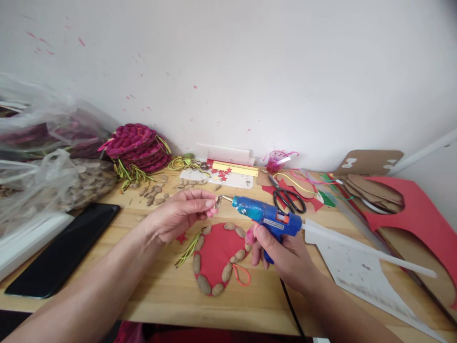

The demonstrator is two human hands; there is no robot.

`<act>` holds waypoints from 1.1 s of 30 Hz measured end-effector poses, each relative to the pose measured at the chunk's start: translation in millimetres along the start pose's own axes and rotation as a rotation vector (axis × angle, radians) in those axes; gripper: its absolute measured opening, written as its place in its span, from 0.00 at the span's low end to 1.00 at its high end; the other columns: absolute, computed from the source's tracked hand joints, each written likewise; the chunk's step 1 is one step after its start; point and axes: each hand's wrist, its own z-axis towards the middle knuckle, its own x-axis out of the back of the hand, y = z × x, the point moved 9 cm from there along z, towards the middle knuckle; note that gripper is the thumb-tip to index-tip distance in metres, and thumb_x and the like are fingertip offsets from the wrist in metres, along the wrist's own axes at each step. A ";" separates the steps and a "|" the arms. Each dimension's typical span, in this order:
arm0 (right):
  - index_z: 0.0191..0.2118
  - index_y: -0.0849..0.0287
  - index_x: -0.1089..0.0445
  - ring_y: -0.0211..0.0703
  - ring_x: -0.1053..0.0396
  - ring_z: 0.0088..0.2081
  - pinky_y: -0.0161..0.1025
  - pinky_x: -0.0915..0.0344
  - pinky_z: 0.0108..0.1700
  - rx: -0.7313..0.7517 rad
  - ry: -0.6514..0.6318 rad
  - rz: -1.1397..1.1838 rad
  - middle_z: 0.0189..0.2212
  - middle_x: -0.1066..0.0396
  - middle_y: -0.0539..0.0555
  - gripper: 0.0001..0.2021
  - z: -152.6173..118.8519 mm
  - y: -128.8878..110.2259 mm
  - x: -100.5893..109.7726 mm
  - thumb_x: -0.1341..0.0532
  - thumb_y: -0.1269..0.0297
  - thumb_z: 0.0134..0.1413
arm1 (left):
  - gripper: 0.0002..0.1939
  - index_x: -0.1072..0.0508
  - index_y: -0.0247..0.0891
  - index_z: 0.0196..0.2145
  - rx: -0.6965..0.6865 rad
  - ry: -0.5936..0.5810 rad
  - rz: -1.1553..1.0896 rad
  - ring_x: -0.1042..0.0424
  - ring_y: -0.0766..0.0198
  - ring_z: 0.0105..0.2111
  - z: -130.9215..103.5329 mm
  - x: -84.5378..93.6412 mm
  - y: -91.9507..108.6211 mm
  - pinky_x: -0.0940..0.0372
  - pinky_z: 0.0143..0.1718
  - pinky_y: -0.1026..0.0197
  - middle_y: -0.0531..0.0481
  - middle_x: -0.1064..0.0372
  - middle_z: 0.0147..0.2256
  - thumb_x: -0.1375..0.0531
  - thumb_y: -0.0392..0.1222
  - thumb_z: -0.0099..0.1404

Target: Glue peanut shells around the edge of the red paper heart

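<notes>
Between the fingertips of my left hand (pixel 185 212) is a peanut (pixel 218 202), pinched just above the table. My right hand (pixel 282 247) grips a blue glue gun (pixel 264 215), its metal nozzle at the peanut and a white glue stick (pixel 371 247) jutting from its back. Below both hands lies a red heart (pixel 223 252), its edge lined with peanuts in their shells. An orange loop (pixel 243 275) sticks out at the notch of the heart, and yellow-green strings (pixel 189 250) lie at its other end.
Loose peanuts (pixel 153 194) lie at the left, beside a bag of peanuts (pixel 85 183) and a black tablet-like slab (pixel 64 247). A stack of magenta pieces (pixel 137 145) stands behind. Black-handled scissors (pixel 288 195), red card scraps and cardboard cut-outs (pixel 374 190) lie right.
</notes>
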 end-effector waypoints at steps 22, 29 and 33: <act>0.36 0.58 0.28 0.39 0.26 0.25 0.34 0.31 0.24 0.084 -0.047 -0.141 0.29 0.27 0.52 0.16 -6.5 1.4 -4.2 0.39 0.50 0.67 | 0.17 0.19 0.33 0.31 -0.072 0.017 -0.142 0.25 0.70 0.25 1.8 3.7 5.2 0.28 0.31 0.70 0.52 0.24 0.26 0.20 0.35 0.44; 0.34 0.58 0.29 0.38 0.26 0.24 0.34 0.31 0.25 0.126 -0.042 -0.187 0.29 0.27 0.52 0.16 -6.2 -4.9 -5.7 0.40 0.51 0.67 | 0.15 0.19 0.33 0.31 -0.082 0.011 -0.124 0.27 0.71 0.25 1.0 1.9 5.9 0.30 0.30 0.70 0.52 0.26 0.25 0.21 0.34 0.46; 0.34 0.58 0.28 0.37 0.29 0.23 0.33 0.32 0.24 0.127 -0.057 -0.190 0.23 0.29 0.50 0.16 -6.7 -6.4 -6.6 0.40 0.52 0.68 | 0.16 0.19 0.33 0.31 -0.083 0.014 -0.114 0.28 0.71 0.25 1.3 2.4 5.7 0.30 0.30 0.69 0.52 0.26 0.26 0.20 0.36 0.44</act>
